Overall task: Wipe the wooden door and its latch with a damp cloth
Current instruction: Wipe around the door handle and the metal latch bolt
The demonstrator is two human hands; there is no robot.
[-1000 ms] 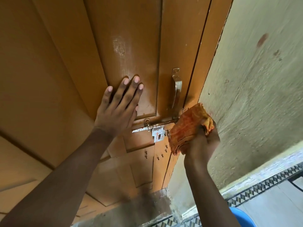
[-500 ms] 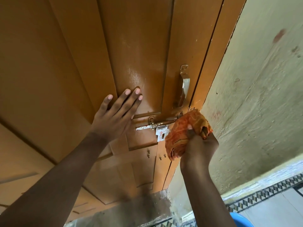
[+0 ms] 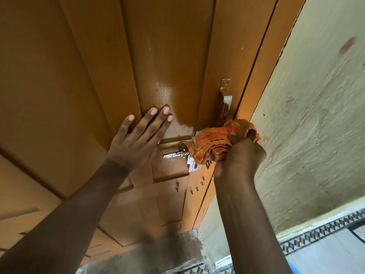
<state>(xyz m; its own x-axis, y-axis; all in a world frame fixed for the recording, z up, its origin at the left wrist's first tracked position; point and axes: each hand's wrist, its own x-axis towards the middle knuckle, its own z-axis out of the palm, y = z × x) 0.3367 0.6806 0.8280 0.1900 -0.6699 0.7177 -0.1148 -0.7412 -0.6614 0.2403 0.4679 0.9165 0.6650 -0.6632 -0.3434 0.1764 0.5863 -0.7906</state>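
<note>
The brown wooden door [image 3: 94,76] fills the left and centre of the view. A silver sliding latch [image 3: 173,154] runs across it at mid height, with a metal pull handle [image 3: 226,99] above its right end. My left hand [image 3: 136,142] lies flat against the door panel, fingers spread, just left of the latch. My right hand [image 3: 239,157] grips a bunched orange patterned cloth [image 3: 215,142]. The cloth presses on the right end of the latch and covers it. A wet sheen shows on the panel above my left fingers.
The door frame [image 3: 262,80] meets a rough pale green wall [image 3: 316,125] on the right. A patterned black-and-white tile border [image 3: 320,232] runs along the floor at lower right. A sliver of something blue [image 3: 290,265] shows by my right forearm.
My right hand has slid the cloth leftward from the door edge onto the latch's right end. My left hand stays flat on the panel. The camera has tilted slightly.
</note>
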